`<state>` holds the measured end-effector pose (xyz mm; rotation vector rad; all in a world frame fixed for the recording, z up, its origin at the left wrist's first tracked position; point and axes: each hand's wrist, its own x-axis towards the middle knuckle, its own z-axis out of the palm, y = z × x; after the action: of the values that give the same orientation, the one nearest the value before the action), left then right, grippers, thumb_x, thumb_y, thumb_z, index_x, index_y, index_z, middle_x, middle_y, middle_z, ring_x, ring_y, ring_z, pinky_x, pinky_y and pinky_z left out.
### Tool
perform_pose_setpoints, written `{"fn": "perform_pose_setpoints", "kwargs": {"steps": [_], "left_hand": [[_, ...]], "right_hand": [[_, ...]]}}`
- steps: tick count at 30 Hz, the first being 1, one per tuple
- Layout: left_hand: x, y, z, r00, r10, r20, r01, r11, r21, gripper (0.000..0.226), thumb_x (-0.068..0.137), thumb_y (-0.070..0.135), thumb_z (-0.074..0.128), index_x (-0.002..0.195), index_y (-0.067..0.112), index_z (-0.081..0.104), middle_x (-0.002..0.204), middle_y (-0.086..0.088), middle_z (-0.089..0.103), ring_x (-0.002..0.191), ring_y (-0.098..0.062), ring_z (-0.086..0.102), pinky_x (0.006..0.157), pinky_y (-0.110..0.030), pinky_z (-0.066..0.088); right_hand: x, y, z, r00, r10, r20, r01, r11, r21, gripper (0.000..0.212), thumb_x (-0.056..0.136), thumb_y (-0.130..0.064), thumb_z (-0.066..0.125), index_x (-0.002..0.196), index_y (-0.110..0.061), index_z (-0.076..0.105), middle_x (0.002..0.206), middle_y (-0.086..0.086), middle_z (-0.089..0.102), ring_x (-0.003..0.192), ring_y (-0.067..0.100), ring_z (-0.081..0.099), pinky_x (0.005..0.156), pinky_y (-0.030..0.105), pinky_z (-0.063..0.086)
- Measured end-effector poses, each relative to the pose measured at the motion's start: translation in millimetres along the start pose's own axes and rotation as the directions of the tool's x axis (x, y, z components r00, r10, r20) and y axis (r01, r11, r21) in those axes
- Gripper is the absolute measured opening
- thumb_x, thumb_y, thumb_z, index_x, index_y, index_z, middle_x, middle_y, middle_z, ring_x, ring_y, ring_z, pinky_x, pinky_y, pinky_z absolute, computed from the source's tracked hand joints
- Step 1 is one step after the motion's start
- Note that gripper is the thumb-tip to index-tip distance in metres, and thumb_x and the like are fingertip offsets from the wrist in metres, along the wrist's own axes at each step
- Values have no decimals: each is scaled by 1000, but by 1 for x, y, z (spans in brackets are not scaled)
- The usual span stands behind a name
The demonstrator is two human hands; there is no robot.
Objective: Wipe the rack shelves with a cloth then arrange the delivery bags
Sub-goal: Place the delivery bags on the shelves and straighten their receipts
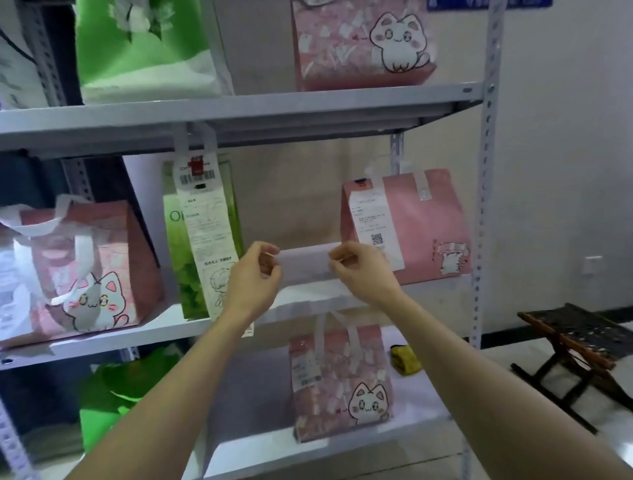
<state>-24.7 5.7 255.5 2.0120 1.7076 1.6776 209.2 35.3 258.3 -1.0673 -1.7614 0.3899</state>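
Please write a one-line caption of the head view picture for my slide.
The left hand and right hand pinch the top edge of a white bag at the middle rack shelf.

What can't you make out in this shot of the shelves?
Head view:
- the receipt print: too small, blurred.
- the pale item pinched by left hand and right hand: washed out, unidentifiable.
- the top-shelf green bag: cut by top edge.
- the blue sign: cut by top edge.

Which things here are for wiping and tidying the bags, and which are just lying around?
For the job: rack, yellow cloth, pink bags, green bags, white bag pinched by left hand and right hand.
Just lying about: stool, wall socket.
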Motion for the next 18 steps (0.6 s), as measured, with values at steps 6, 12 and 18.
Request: {"fn": "perform_pose_setpoints", "kwargs": {"steps": [6,12,18], "left_hand": [[15,32,94,964,-72,256,98,991,-91,30,95,39,77,117,25,64,102,12,69,90,-1,67,69,-19,52],[25,53,149,960,-122,254,155,981,-118,42,88,48,84,111,27,56,103,18,67,100,-12,70,83,-35,58],[13,41,154,952,-187,241,214,972,-93,31,101,34,73,121,19,54,112,10,67,103,-16,68,89,-39,58]], "right_hand": [[-8,67,-80,902,13,-432,-70,991,-117,25,89,-34,74,112,-23,70,111,-7,59,99,15,64,87,42,58],[2,122,-119,874,176,-452,-301,928,-220,92,81,-48,86,151,-14,37,151,8,40,139,33,44,111,52,46],[12,138,-108,896,297,-331,-356,925,-133,121,76,-50,90,161,-2,18,158,15,35,148,35,34,123,49,31]]}}
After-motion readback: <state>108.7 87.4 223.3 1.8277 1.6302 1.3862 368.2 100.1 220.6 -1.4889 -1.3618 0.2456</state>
